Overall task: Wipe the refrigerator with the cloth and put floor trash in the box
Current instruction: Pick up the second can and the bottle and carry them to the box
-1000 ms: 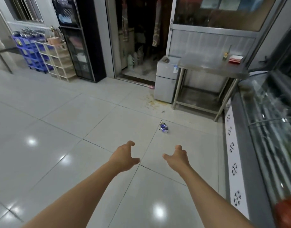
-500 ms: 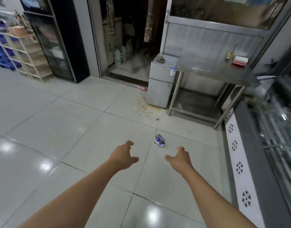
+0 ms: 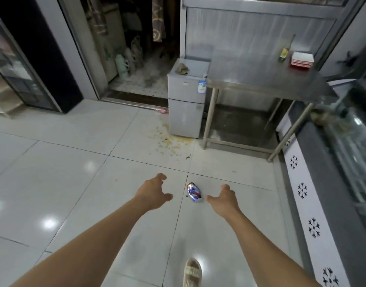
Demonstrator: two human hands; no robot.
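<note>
A crushed blue, red and white can (image 3: 194, 192) lies on the white floor tiles between my two hands. My left hand (image 3: 153, 192) hovers to its left, fingers loosely spread, holding nothing. My right hand (image 3: 224, 198) hangs just right of the can, also empty with relaxed fingers. Farther ahead stands a small grey two-door refrigerator (image 3: 186, 108) with a crumpled brownish cloth (image 3: 182, 68) on its top. No box is in view.
A steel table (image 3: 260, 79) stands right of the refrigerator, carrying a bottle (image 3: 284, 52) and a red-and-white stack (image 3: 302, 59). Yellowish spill stains (image 3: 169, 141) mark the floor before the refrigerator. A glass display counter (image 3: 331, 183) runs along the right. A sandalled foot (image 3: 192, 272) shows below.
I have walked forward: the can, refrigerator and table are nearer and the can now lies between my hands. Both hands stay empty and outstretched. A foot has come into view.
</note>
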